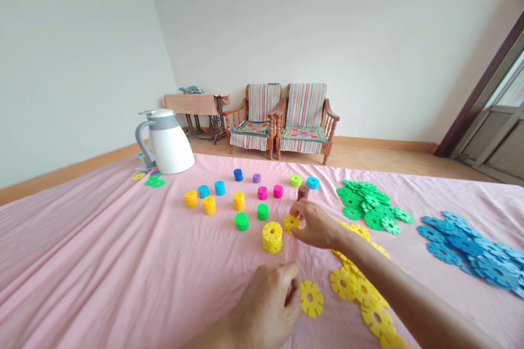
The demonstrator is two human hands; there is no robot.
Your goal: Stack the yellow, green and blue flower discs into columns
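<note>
My right hand (313, 223) pinches a yellow snowflake disc (290, 224), tilted with its face towards me, just right of a yellow disc stack (272, 240). Nearer to me, my left hand (268, 302) is closed, its fingers curled. A second yellow snowflake disc (311, 300) stands out at the left hand's fingertips; the grip itself is hidden behind the hand. Loose yellow discs (364, 289) lie spread beneath and beside my right forearm. Behind the right hand stands a brown stack (303, 192), and a green stack (262, 211) is to its left.
Several small coloured stacks, among them an orange-yellow one (209, 205), stand on the pink cloth (123, 262). Green discs (370, 204) and blue discs (475, 248) are heaped to the right. A white jug (172, 144) stands at the back left. Two wooden chairs (307, 114) are beyond.
</note>
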